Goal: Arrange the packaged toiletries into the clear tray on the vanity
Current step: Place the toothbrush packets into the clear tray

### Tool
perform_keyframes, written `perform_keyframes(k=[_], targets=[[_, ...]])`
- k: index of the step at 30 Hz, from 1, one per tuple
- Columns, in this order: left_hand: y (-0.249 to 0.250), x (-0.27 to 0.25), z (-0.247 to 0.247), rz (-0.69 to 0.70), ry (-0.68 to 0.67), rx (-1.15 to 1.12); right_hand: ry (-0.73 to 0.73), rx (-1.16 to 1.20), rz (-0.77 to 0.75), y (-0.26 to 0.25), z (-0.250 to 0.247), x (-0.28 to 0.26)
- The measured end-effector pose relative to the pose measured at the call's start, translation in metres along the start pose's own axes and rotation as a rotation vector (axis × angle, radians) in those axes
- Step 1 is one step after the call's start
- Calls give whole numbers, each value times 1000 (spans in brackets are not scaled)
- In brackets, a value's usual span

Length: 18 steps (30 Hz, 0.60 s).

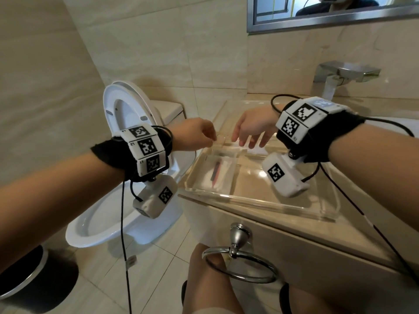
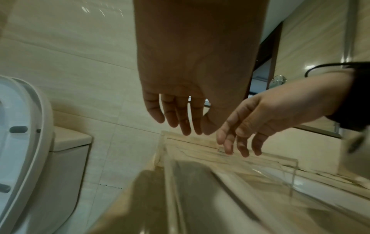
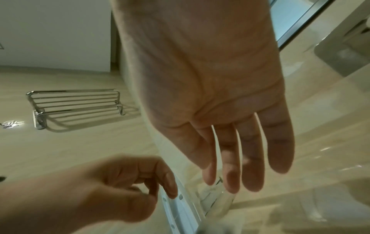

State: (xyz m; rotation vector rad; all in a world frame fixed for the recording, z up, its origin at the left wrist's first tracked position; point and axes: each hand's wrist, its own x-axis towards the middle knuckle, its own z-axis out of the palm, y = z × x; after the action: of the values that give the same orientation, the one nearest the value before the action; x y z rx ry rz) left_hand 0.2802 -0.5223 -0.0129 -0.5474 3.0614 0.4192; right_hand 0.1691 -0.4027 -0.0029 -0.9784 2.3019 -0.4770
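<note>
Head view showed one wrapped item (image 1: 216, 175) already lying in the clear tray (image 1: 256, 201); left hand (image 1: 197, 134) loosely curled, right hand (image 1: 251, 130) spread, both empty.

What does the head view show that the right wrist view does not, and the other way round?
Only the head view shows the faucet, the towel ring, the toilet and a packaged item with a dark red stick lying in the clear tray.

Only the right wrist view shows the chrome towel rack on the wall and the right palm from below.

Both show the left hand and the right hand, empty, over the tray.
</note>
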Motion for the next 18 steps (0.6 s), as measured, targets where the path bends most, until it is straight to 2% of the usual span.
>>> perform_keyframes(k=[5, 9, 13, 18], targets=[[17, -12, 24, 87, -208, 79, 56, 21, 92, 18, -12, -6], [24, -19, 41, 62, -340, 134, 58, 19, 132, 29, -14, -10], [26, -21, 49, 40, -371, 223, 49, 21, 157, 36, -15, -12], [31, -23, 43, -19, -383, 182, 71, 37, 157, 43, -19, -16]])
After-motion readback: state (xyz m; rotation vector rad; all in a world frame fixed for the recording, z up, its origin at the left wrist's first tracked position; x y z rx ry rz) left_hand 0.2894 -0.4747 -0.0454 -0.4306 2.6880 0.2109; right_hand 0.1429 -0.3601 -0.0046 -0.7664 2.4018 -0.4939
